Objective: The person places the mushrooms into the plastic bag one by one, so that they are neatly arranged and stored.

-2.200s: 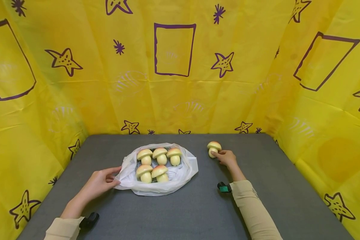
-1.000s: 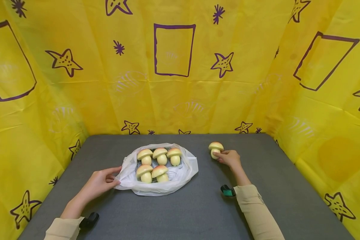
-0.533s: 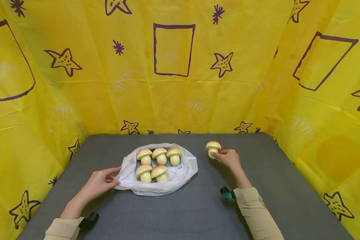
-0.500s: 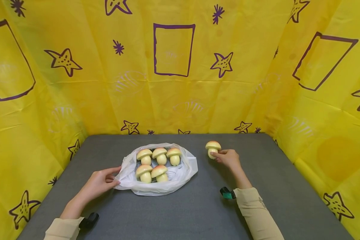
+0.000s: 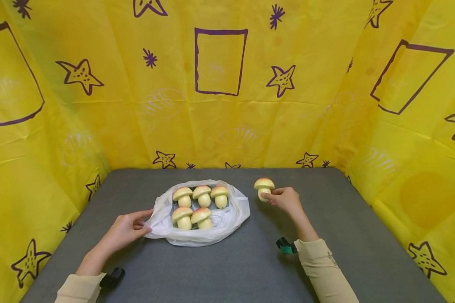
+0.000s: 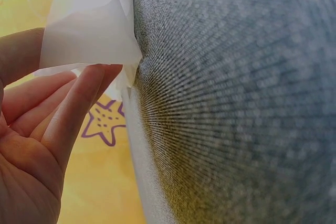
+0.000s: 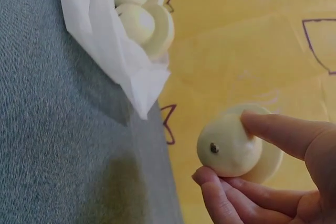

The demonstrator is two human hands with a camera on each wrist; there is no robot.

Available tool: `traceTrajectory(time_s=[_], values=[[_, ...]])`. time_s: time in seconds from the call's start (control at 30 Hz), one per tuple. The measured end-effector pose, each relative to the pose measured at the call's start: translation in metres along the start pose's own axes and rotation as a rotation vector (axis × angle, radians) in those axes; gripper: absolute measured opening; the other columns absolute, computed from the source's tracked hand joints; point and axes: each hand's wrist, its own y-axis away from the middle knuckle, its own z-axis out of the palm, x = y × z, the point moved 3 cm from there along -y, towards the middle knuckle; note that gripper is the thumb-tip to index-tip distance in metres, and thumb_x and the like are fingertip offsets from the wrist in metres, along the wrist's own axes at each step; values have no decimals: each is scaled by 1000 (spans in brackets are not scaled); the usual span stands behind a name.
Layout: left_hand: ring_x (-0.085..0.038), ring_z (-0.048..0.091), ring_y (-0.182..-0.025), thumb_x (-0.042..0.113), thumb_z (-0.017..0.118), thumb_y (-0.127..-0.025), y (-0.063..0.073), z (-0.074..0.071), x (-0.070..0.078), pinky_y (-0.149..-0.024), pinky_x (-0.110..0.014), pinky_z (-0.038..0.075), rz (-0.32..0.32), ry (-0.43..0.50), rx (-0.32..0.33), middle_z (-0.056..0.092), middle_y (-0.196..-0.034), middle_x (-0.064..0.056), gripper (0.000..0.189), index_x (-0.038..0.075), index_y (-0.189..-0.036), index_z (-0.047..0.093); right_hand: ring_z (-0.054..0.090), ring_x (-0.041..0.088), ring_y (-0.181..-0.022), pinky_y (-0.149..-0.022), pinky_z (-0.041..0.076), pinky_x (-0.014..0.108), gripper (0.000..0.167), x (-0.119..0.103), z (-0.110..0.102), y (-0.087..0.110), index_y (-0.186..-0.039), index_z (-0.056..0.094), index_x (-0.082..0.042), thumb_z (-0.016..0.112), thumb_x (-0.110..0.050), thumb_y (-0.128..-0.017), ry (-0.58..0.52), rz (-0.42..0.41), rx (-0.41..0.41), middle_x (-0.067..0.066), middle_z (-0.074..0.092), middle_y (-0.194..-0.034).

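A white plastic bag (image 5: 212,240) lies with its mouth spread wide on the table. Several toy mushrooms (image 5: 202,214) with cream stems and reddish-topped caps sit inside it in two rows. My left hand (image 5: 123,229) pinches the bag's left edge between thumb and fingers, as the left wrist view also shows with the thin plastic (image 6: 89,35). Right of the bag, my right hand (image 5: 288,200) grips another mushroom (image 5: 264,185) by its stem, cap up. In the right wrist view the underside of this mushroom's stem (image 7: 228,142) shows a small dark spot.
The dark grey table (image 5: 220,277) reaches back to a yellow cloth backdrop (image 5: 220,126) with purple starfish and frame drawings, which also encloses both sides. A black strap with a green patch (image 5: 286,246) is on the right wrist, a black one (image 5: 113,277) on the left.
My right hand has carried its mushroom a short way left, nearer to the bag. The left hand, the bag and the mushrooms inside have stayed in place.
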Motion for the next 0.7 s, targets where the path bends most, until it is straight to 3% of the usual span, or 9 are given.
traceTrajectory(time_s=[0.37,0.53,0.7], values=[[-15,68,-80,21,78,-77,0,-1,1,-68,-28,58,12,19,-6,67,-113,-17,53,3,-124,62,72,25,-75,-60,52,24,47,-15,5,13,-92,74,-1,78,-44,-73,35,-45,-30,6,73,-71],[-15,68,-81,21,78,-77,0,-1,0,-68,-27,58,10,18,-2,67,-113,-16,52,4,-124,62,71,26,-75,-64,56,29,45,-21,8,18,-93,75,-2,80,-41,-73,11,-25,-49,5,72,-70],[-15,69,-80,21,78,-78,0,0,-1,-68,-27,57,16,22,0,68,-113,-16,52,3,-124,62,70,26,-73,-60,53,24,43,-27,11,23,-91,75,-2,79,-41,-73,28,-41,-57,5,71,-69]])
